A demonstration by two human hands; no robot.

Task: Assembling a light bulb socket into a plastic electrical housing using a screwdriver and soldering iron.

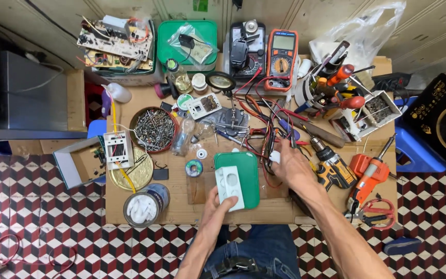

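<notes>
Fingers [226,204] of left hand [217,211] gripping white plastic cover [229,187]

The left hand [217,205] holds a small plastic plate [229,187] on a lid [243,175] at the counter's [181,206] near edge, with a solder spool [194,168] just left of its fingers and a jar [145,205] farther left. The right hand [291,168] rests at the lid's right side, its fingers in a tangle of wires [264,134]. A cordless drill [331,165] lies just right of those fingers, a glue gun [370,178] farther right, and a multimeter [282,59] well behind them.
</notes>
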